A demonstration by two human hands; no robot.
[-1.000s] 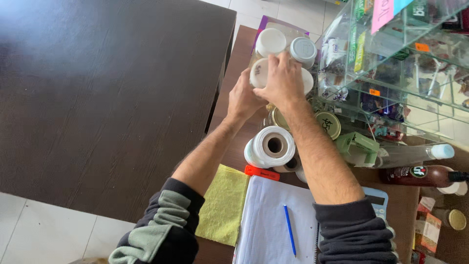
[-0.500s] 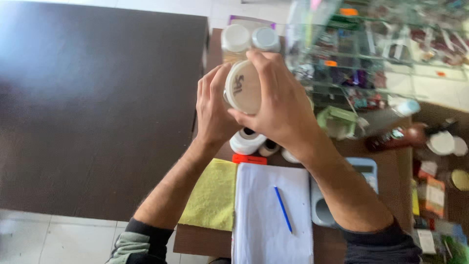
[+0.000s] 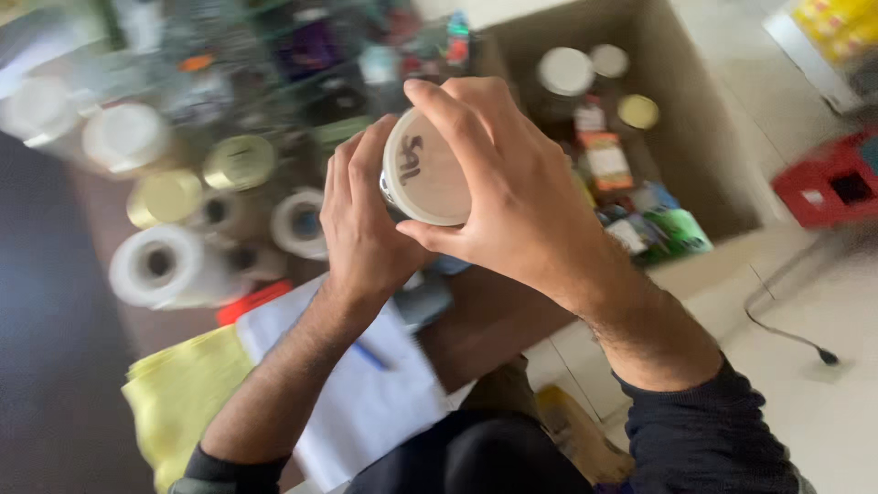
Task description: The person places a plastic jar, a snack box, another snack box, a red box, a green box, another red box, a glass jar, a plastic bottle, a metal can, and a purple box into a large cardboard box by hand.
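Note:
Both hands hold a round white container (image 3: 422, 174) with a pale lid that has dark handwriting on it, lifted above the brown table. My left hand (image 3: 361, 224) wraps its left side from below. My right hand (image 3: 508, 197) grips the lid's rim from the right, fingers curled over the top edge. The container's body is mostly hidden behind the hands.
Blurred on the table (image 3: 485, 316): white rolls of film (image 3: 160, 265), gold-lidded jars (image 3: 240, 162), white-lidded tubs (image 3: 125, 137), a yellow cloth (image 3: 178, 393), white paper (image 3: 366, 393) with a blue pen (image 3: 370, 355). Jars and packets (image 3: 631, 197) lie right. A red crate (image 3: 832, 178) and black cable (image 3: 786, 331) sit on the floor.
The view has swung to the right and closer, now heavily blurred. The container has come up from the table's back area toward the camera, held in both hands throughout.

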